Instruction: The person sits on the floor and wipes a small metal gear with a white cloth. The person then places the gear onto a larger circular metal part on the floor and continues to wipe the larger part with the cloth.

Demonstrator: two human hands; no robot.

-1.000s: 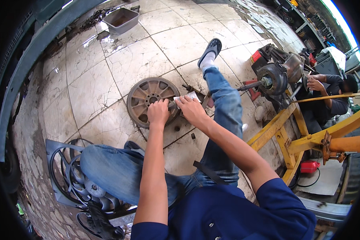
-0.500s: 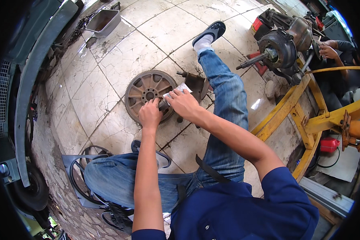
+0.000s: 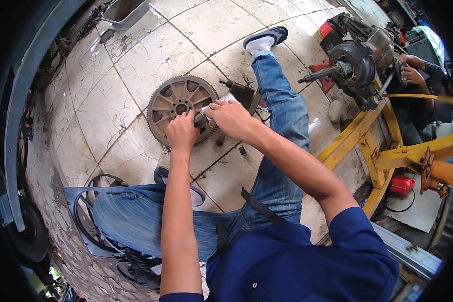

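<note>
A rusty brown flywheel (image 3: 162, 117) with a toothed rim lies flat on the tiled floor between my legs. Over its right half, my left hand (image 3: 182, 132) has its fingers closed at a short dark metal cylinder (image 3: 200, 120). My right hand (image 3: 230, 119) pinches a whitish sheet (image 3: 231, 98), perhaps paper or sandpaper, close to the cylinder's other side. The right fingers partly hide the sheet. Whether the cylinder rests on the flywheel I cannot tell.
A dark boxy metal part (image 3: 242, 94) sits right of the flywheel, with small dark pieces (image 3: 242, 150) nearer me. At right stand a greasy axle hub (image 3: 348, 68) and a yellow frame (image 3: 370, 146); a co-worker's hands (image 3: 412, 75) are beyond. A metal tray (image 3: 131, 19) lies far left.
The whole view has shifted, so the flywheel and hands appear slightly up and left. Both hands keep their hold, and more of the dark cylinder shows between them.
</note>
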